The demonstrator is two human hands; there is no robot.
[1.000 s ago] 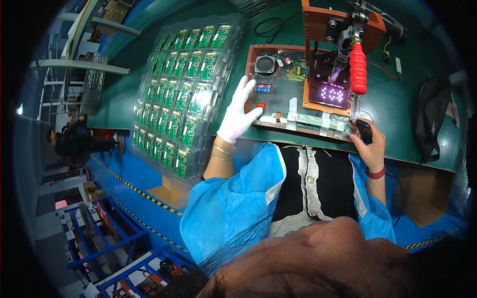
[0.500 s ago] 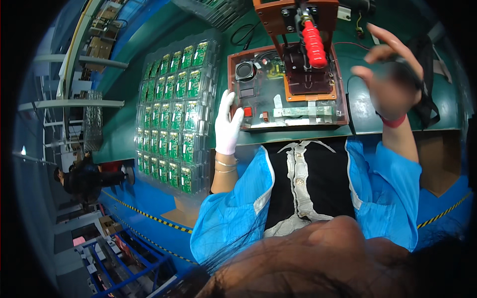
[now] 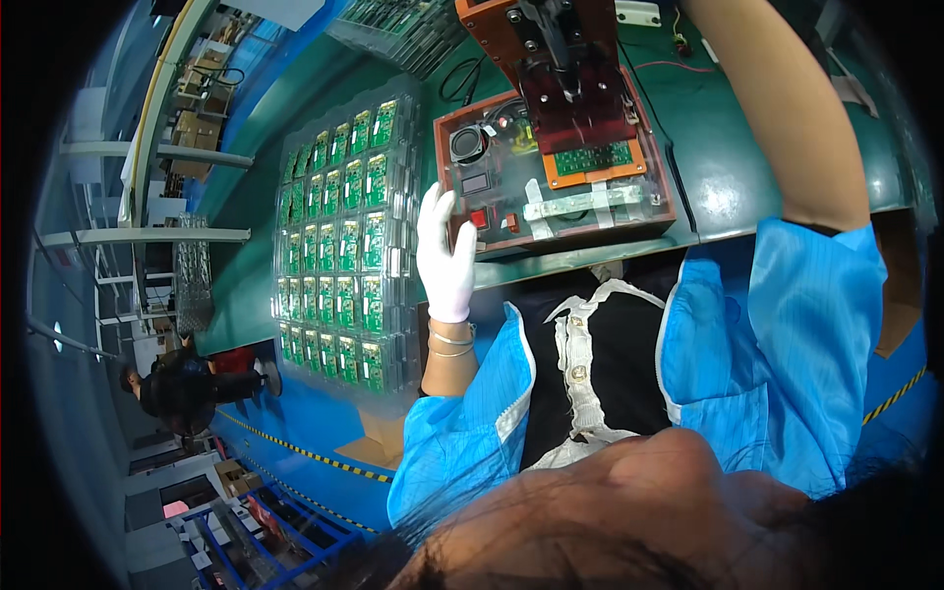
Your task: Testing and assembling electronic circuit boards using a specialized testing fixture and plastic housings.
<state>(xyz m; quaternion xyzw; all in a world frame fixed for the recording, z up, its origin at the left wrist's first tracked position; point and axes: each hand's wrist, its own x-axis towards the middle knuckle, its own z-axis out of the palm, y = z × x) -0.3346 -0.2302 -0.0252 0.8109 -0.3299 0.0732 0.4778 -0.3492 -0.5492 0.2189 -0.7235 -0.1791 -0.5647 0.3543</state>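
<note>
L hand [image 3: 448,261] spread by box [image 3: 506,179], left side; PCB [image 3: 593,159] atop; R arm [image 3: 792,113] stretches far, R hand off-frame, state can't tell.

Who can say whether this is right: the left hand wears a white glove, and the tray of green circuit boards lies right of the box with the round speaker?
The side is wrong: in the head view, the tray of green circuit boards lies left of the box with the round speaker. The left hand does wear a white glove.
</note>
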